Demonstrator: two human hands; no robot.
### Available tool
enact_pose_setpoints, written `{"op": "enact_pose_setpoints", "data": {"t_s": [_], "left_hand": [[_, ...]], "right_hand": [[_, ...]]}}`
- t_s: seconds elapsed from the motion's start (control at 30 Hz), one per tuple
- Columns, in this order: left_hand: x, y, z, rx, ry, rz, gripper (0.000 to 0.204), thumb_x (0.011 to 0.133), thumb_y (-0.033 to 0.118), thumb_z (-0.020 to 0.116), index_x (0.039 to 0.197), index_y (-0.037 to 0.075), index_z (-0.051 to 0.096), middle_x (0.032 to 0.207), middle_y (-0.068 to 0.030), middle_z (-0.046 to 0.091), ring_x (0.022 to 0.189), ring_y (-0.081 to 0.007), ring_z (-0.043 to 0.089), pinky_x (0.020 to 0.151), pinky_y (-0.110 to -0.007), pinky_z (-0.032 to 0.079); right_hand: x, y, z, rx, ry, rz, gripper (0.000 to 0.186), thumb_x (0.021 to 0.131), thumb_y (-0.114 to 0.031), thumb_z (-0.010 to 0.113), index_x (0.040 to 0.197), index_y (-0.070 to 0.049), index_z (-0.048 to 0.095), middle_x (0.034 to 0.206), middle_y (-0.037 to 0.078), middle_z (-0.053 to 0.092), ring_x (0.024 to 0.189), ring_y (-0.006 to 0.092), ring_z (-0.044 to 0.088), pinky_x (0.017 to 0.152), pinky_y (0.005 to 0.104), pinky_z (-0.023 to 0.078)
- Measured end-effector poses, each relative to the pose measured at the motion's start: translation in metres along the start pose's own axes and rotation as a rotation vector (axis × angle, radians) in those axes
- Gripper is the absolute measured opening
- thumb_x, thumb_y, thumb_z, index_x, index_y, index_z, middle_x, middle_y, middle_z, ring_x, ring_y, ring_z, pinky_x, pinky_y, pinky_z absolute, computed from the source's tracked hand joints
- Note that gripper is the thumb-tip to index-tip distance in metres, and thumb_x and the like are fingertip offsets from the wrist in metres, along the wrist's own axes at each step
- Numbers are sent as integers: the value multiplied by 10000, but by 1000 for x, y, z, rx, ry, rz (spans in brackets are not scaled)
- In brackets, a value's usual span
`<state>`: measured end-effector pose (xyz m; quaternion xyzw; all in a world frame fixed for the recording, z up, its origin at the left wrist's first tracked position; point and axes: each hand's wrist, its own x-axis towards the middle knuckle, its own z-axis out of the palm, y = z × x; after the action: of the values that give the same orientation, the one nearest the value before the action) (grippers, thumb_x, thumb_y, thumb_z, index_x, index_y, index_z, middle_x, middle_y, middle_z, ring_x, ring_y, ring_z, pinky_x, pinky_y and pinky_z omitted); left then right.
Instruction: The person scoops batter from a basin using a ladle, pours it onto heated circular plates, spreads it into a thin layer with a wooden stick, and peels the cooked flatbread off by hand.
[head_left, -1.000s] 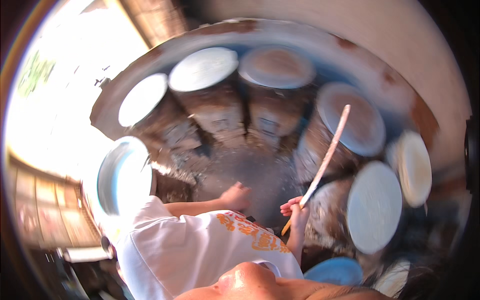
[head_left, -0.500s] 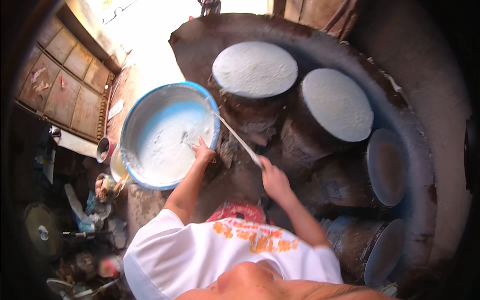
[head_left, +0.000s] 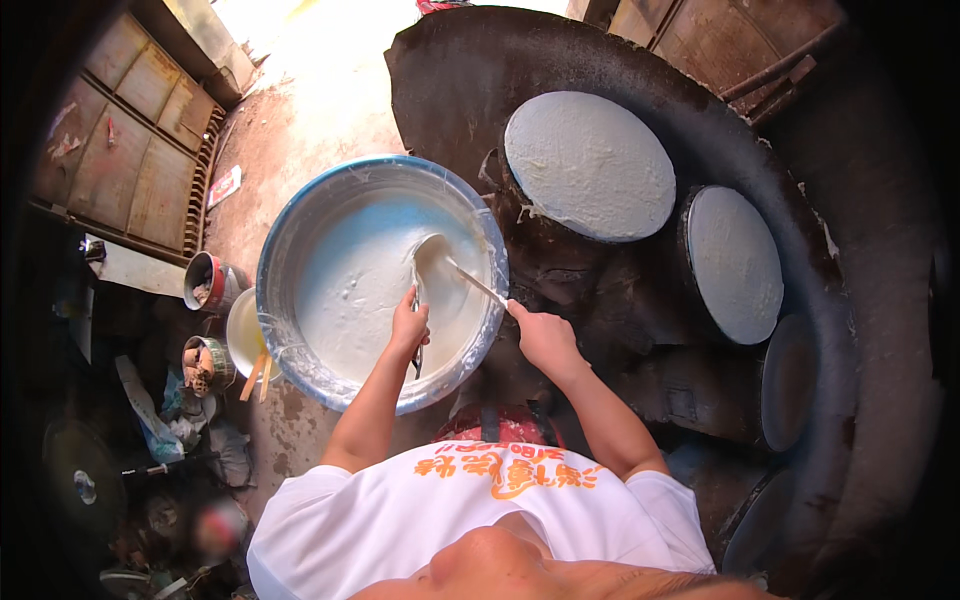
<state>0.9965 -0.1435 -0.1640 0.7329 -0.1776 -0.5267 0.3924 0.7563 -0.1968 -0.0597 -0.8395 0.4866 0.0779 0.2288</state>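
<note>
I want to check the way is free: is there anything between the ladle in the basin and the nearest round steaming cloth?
Nothing visible blocks it. The right hand holds the ladle in the white batter of the basin. Between it and the nearest cloth-covered round there is only the basin's rim and the dark stove edge.

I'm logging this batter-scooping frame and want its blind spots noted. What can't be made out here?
Head view only:
- Ladle bowl: coated in batter, fill unclear.
- Left hand: the thin tool under it is mostly hidden.
- Lower round plates: dark, near the rim.
- Floor clutter: small, blurred.
</note>
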Motion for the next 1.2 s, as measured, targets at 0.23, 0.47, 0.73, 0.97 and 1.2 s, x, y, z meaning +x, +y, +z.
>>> {"op": "enact_pose_setpoints", "data": {"t_s": [0.23,0.47,0.73,0.97,1.2], "left_hand": [[58,-20,7,-307,-89,-203,507,933,87,438,1405,213,305,572,14,345,397,-89,328,347,-247,300],[26,-24,71,-1039,-137,-340,147,940,68,417,1016,194,411,578,43,290,429,-61,284,357,-205,255],[-84,85,3,-1679,-1124,-601,395,970,219,446,599,114,360,464,17,329,366,-74,315,366,-204,331],[-194,228,-58,-1422,-1579,-256,332,1006,226,353,697,109,325,491,25,317,349,-71,328,353,-217,349],[-235,361,-98,-1196,-1931,99,316,1015,223,345,729,88,335,484,18,311,319,-69,317,289,-205,327]], "right_hand": [[24,-21,34,93,-79,162,514,849,-96,424,1356,-177,441,832,211,662,788,383,655,720,493,506],[-23,-27,101,562,50,167,466,886,-77,410,1347,-125,456,714,176,616,583,279,605,530,400,468],[-99,-80,19,1694,-112,272,513,960,-118,440,1445,-204,295,620,10,468,440,74,403,384,216,340],[-143,-153,-111,2030,-67,-189,475,981,-137,424,1430,-247,316,644,12,470,446,69,387,386,201,310],[-138,-207,-209,1905,192,-501,420,998,-197,385,1413,-266,373,615,12,440,402,66,315,357,198,279]]}}
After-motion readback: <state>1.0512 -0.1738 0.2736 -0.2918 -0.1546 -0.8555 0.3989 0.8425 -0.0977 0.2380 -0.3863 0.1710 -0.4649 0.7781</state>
